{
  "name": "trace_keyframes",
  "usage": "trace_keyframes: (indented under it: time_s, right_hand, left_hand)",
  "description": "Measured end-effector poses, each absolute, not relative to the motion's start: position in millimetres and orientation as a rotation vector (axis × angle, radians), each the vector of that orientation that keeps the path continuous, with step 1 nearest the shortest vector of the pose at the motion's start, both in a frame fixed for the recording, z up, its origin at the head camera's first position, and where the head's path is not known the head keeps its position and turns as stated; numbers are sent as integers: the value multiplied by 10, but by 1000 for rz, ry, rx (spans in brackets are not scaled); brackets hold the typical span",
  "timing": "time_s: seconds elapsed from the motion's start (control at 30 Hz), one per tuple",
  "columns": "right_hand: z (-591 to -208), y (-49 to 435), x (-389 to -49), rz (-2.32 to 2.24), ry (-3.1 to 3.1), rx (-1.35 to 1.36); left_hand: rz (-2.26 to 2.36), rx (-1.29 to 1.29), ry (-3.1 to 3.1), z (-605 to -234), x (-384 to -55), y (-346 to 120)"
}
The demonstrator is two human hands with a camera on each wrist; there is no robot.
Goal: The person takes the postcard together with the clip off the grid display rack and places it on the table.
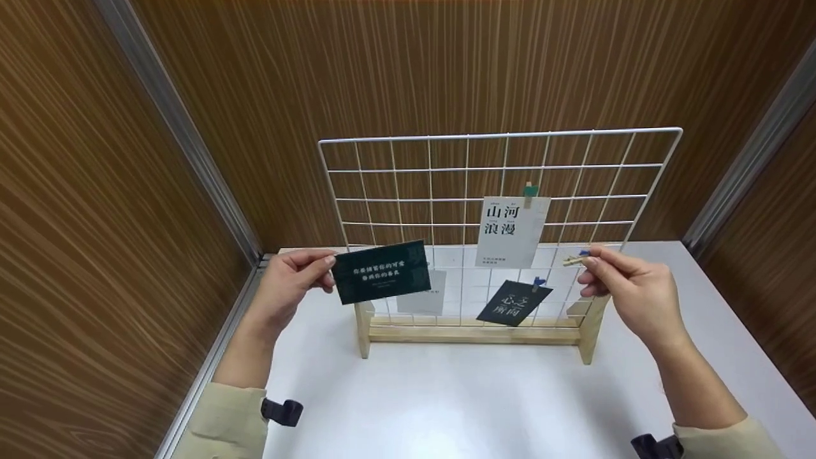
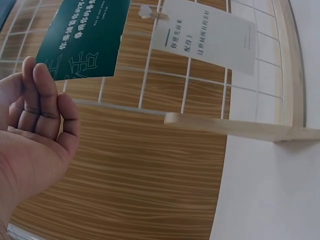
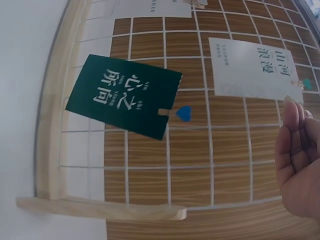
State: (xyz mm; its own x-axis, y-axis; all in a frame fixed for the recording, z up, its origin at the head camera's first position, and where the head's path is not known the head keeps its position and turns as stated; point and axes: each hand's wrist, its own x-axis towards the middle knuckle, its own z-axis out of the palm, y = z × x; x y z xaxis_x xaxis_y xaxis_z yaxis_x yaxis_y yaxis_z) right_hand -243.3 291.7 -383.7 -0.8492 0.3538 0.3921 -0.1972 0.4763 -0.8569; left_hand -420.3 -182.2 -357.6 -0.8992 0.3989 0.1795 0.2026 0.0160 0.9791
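Observation:
My left hand (image 1: 296,280) pinches a dark green card (image 1: 382,272) with white writing by its left edge, in front of the white wire grid (image 1: 467,169). Between thumb and forefinger, my right hand (image 1: 628,284) holds a small wooden clothespin (image 1: 575,260) with a bit of blue on it, near the grid's right side. A white card (image 1: 510,239) hangs on the grid from a green-topped clothespin (image 1: 529,191). Below it, another dark green card (image 3: 122,97) hangs tilted from a clothespin with a blue heart (image 3: 183,113). A second white card (image 2: 205,37) is partly covered by the held card in the head view.
The grid stands in a wooden base (image 1: 475,335) on a white table (image 1: 446,395). Wood-grain panels (image 1: 408,70) rise behind and at both sides, with metal strips (image 1: 185,127) at the corners. Both wrists wear black cameras (image 1: 282,412).

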Motion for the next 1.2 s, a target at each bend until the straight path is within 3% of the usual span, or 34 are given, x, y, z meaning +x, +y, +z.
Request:
trace_keyframes:
  time_s: [1.2]
  right_hand:
    - [-5032, 3536, -1929, 1623, -2226, -636]
  left_hand:
    - [1945, 76, 2214, -4517, -4020, -2439]
